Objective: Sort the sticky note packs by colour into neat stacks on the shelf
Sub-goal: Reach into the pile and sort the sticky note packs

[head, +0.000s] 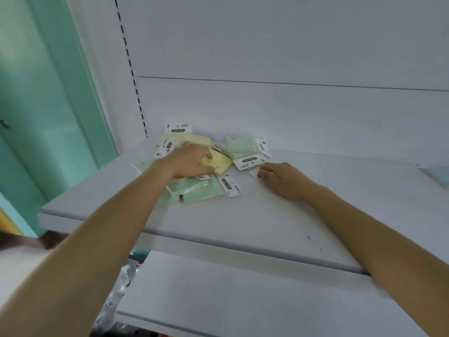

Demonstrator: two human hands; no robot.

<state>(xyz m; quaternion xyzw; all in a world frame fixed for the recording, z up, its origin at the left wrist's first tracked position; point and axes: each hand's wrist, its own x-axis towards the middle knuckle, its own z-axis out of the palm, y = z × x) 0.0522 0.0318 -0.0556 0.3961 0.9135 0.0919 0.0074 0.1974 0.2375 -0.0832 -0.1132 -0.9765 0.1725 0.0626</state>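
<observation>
White metal shelving filled the view, with a plain back panel, a slotted upright at eleven o'clock and a mint-green wall off at nine o'clock. You reached over the upper shelf (255, 220), a pale grey board running from nine o'clock towards three o'clock, with a lower shelf (243, 295) showing beneath it at six o'clock.

Your loose pile of sticky note packs (199, 166) lay near the centre of the upper shelf, towards its back edge. Yellow packs sat at the far left of the pile, green ones at its far right and near side, all overlapping at odd angles, with white header cards marked "STICKY NOTE" poking out around them.

Your left hand (192, 161) rested on top of the pile, its grip closed around a yellow pack (222, 160), fingers curled over the pack's far edge and thumb along its near side. Green packs (201, 189) lay just below that hand, at the six o'clock side of the pile.

Your right hand (284, 178) lay palm down on the shelf just to the three o'clock side of the pile, fingers loosely spread and slack, fingertips touching a small white card (254, 171); it clasped nothing.

One pale blue pack (437, 176) sat well apart at three o'clock, cut off by the frame edge.
</observation>
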